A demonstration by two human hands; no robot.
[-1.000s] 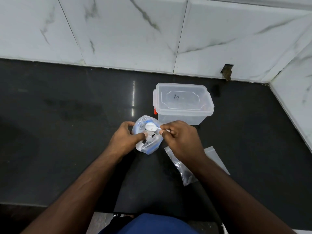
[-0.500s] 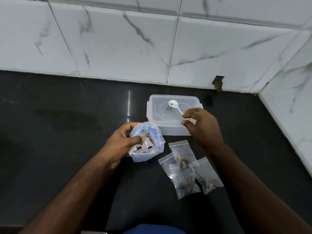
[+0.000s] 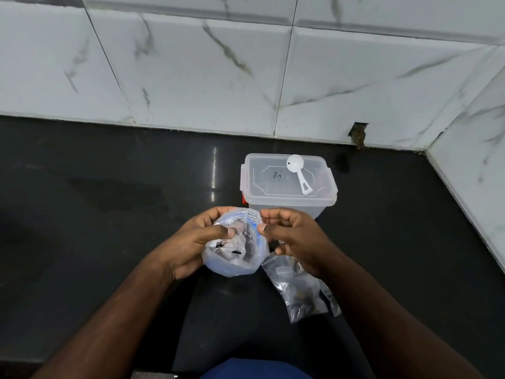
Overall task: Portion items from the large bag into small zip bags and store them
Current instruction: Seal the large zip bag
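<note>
My left hand [image 3: 191, 242] grips the large bag [image 3: 235, 247], fingers curled round its left side and thumb pressed into the crumpled top, holding it just above the black counter [image 3: 82, 242]. My right hand [image 3: 289, 236] pinches the bag's right top edge between thumb and forefinger. Under that wrist, small zip bags [image 3: 297, 291] with dark contents lie in an overlapping pile on the counter, partly hidden by my hand. Behind both hands sits a clear lidded container [image 3: 273, 195], closed, with a white plastic scoop [image 3: 297, 170] resting on its lid. Marble-tiled wall [image 3: 191, 64] behind.
</note>
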